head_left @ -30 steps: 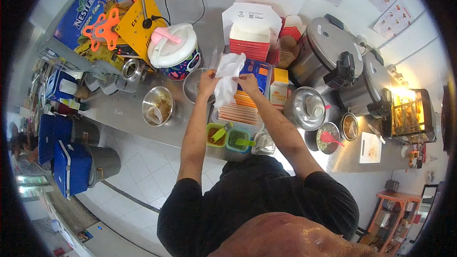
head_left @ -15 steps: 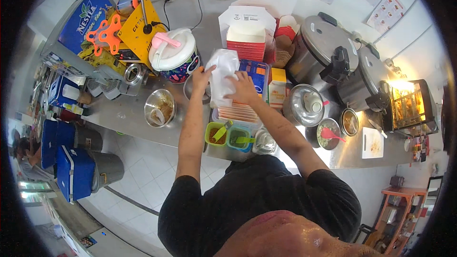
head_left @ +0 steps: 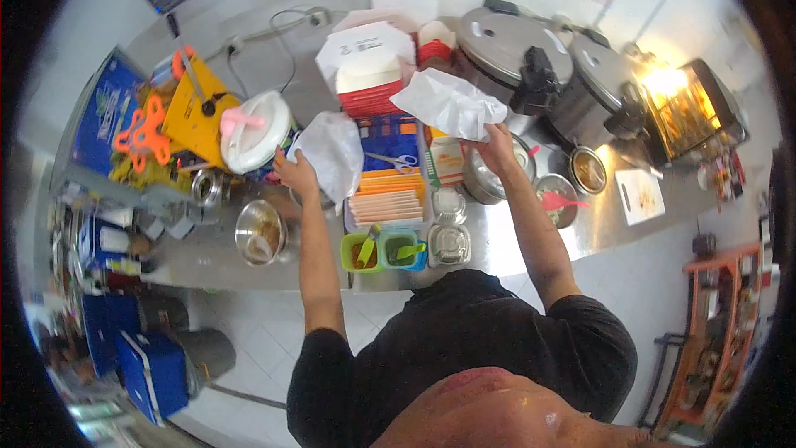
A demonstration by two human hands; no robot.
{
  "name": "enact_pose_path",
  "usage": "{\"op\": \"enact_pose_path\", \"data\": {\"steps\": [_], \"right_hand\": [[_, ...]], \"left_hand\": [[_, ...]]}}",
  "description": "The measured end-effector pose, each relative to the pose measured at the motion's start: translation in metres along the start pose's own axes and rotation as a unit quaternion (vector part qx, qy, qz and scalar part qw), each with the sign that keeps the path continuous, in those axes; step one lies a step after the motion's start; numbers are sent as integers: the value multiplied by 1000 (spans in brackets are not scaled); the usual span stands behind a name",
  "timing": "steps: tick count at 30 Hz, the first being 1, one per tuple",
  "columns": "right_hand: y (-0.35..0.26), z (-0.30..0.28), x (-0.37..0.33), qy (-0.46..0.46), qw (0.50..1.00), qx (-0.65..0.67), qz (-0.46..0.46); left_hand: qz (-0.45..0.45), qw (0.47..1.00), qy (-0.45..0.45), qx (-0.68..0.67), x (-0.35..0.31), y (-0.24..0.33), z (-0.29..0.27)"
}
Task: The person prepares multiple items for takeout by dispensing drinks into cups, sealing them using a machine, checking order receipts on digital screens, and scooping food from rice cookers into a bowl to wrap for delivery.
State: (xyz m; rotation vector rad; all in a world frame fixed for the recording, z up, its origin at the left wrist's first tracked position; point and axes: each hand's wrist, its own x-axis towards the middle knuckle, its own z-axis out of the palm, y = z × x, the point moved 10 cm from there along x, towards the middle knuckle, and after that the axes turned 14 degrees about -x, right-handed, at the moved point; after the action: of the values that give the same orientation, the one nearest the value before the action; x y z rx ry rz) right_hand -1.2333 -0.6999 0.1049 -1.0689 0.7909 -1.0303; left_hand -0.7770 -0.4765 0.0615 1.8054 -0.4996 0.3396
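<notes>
From the head view, the left hand has its fingers pinched on a white plastic bag held above the steel tabletop, just beside a round white lidded tub. The right hand has its fingers closed on a second white bag, raised in front of two large grey cookers. Between the arms lie an orange stack of packets, scissors on a blue box, and two green cups. A yellow box and a blue carton stand far left.
</notes>
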Motion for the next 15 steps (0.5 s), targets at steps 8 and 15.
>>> {"op": "enact_pose_path", "data": {"steps": [8, 15], "right_hand": [[-150, 87, -160, -50, 705, -552, -442], [-175, 16, -243, 36, 593, -638, -490]], "left_hand": [[-311, 616, -514, -509, -217, 258, 45], [32, 860, -419, -291, -267, 264, 27]]}}
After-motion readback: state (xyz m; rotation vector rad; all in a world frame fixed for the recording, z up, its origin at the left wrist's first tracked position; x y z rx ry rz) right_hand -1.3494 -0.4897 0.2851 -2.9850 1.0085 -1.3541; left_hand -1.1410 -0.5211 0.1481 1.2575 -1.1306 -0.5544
